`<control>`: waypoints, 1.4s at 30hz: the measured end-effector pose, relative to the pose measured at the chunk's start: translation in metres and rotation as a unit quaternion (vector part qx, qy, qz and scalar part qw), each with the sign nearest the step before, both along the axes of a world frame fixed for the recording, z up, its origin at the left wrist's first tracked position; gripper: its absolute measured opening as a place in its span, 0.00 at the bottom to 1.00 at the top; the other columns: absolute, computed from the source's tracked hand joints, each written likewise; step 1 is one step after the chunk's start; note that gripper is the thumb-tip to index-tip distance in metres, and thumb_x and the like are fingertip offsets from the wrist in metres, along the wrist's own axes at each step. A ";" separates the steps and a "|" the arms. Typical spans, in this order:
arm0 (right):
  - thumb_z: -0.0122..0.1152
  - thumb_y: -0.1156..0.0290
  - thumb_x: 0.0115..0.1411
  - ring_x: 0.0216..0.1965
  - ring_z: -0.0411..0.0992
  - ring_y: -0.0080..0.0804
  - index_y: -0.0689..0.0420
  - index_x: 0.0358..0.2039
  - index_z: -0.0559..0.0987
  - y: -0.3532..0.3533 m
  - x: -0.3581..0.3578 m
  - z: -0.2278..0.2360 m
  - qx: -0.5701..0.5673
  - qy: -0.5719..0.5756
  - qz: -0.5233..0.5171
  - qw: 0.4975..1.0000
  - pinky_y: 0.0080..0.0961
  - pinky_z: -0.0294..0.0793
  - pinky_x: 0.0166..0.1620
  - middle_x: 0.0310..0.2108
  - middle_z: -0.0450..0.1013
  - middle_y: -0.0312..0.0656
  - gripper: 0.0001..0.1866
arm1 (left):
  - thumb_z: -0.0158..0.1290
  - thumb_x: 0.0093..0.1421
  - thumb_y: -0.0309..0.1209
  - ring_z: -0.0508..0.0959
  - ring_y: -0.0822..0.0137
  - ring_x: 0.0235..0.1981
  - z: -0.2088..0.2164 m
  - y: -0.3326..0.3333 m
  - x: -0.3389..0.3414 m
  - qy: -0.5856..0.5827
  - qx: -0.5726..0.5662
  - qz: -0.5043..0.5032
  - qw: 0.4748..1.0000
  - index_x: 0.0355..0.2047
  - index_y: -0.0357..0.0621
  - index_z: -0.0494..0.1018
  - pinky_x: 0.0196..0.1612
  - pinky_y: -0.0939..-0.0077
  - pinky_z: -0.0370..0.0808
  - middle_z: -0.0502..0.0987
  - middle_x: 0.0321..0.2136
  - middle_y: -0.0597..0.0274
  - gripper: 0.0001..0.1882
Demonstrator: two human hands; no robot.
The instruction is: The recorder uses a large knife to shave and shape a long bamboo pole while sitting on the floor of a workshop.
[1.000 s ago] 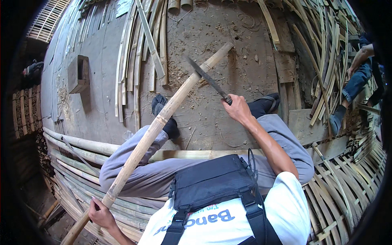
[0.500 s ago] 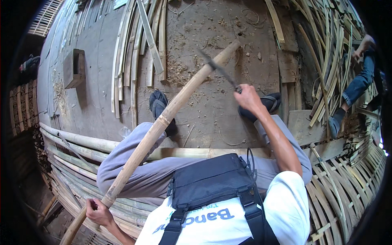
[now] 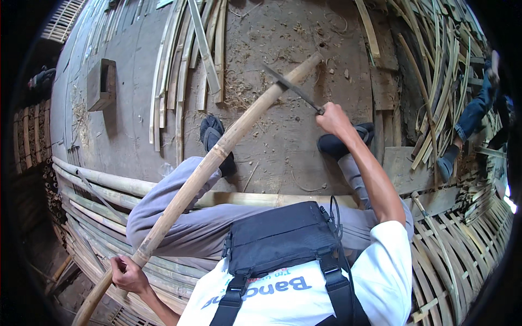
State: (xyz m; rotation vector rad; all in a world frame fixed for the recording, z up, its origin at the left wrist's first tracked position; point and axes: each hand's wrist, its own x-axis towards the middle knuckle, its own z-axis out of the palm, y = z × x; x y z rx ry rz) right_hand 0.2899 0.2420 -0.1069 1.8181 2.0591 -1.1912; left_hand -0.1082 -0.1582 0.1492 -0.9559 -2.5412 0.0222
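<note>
A long bamboo pole (image 3: 191,184) runs slantwise across my left thigh, from the lower left to its far end above the floor. My left hand (image 3: 129,275) is closed at the near part of the pole, with some fingers hidden behind it. In my right hand (image 3: 333,119) is the handle of a knife (image 3: 300,93) with a long, dark, narrow blade. The blade lies across the pole near its far end, touching it, with its tip sticking out beyond the left side.
Bamboo strips (image 3: 181,81) lie on the floor at the far left, beside shavings (image 3: 244,96). A hollow wooden block (image 3: 101,85) stands farther left. More strips (image 3: 440,92) are heaped at right, near another person's leg (image 3: 472,117). Bamboo slats (image 3: 122,187) form the seat beneath me.
My right hand has moved slightly up and right with the knife. My left hand and the pole's near end have shifted slightly up and left.
</note>
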 end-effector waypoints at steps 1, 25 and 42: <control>0.55 0.69 0.47 0.37 0.75 0.63 0.73 0.29 0.78 0.000 -0.001 -0.002 0.003 0.002 0.002 1.000 0.47 0.75 0.42 0.30 0.74 0.67 0.17 | 0.51 0.58 0.30 0.71 0.52 0.17 -0.001 0.000 0.000 0.002 0.003 0.002 1.000 0.26 0.36 0.70 0.24 0.60 0.65 0.72 0.16 0.50 0.09; 0.54 0.70 0.45 0.35 0.75 0.62 0.72 0.26 0.78 -0.014 -0.013 0.007 0.070 0.039 0.064 0.995 0.46 0.76 0.40 0.29 0.73 0.68 0.15 | 0.53 0.58 0.32 0.72 0.50 0.20 -0.002 -0.007 0.004 0.057 -0.004 0.005 0.998 0.27 0.37 0.73 0.25 0.57 0.65 0.74 0.18 0.51 0.09; 0.54 0.68 0.47 0.37 0.75 0.62 0.71 0.28 0.78 0.016 -0.001 -0.002 0.009 0.033 -0.026 0.999 0.46 0.74 0.44 0.31 0.74 0.67 0.16 | 0.50 0.60 0.33 0.71 0.51 0.22 -0.012 -0.018 -0.004 0.078 -0.018 -0.021 0.997 0.29 0.36 0.72 0.27 0.59 0.66 0.73 0.21 0.49 0.11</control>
